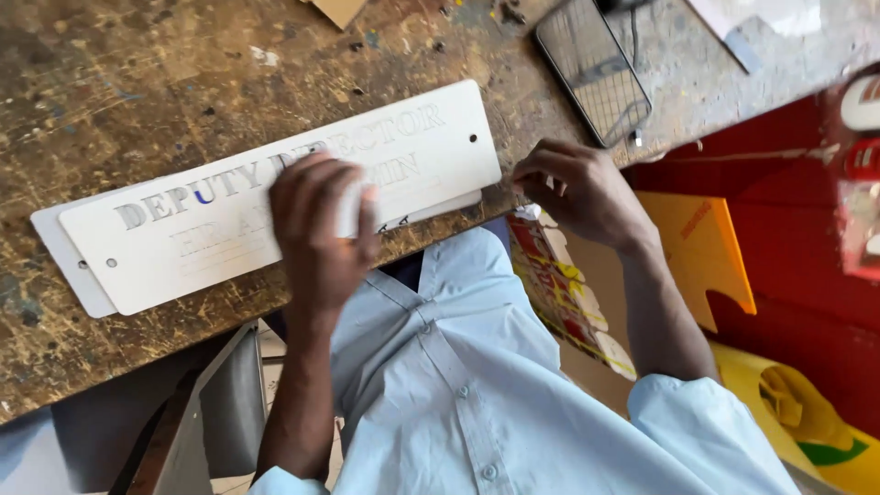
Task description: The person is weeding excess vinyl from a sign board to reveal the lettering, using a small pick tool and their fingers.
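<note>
left hand [321, 229] lies on the long white sign plate [275, 188], fingers curled around a small white piece | plate rests aslant on the worn wooden surface [110, 82], grey cut-out lettering, a second plate beneath | right hand [577, 188] at the plate's right end, fingers pinched at surface edge | dark phone [593, 69] beyond

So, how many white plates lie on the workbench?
2: the lettered white plate under the left hand, and a second plate beneath it, only edges showing. More may be hidden.
</note>
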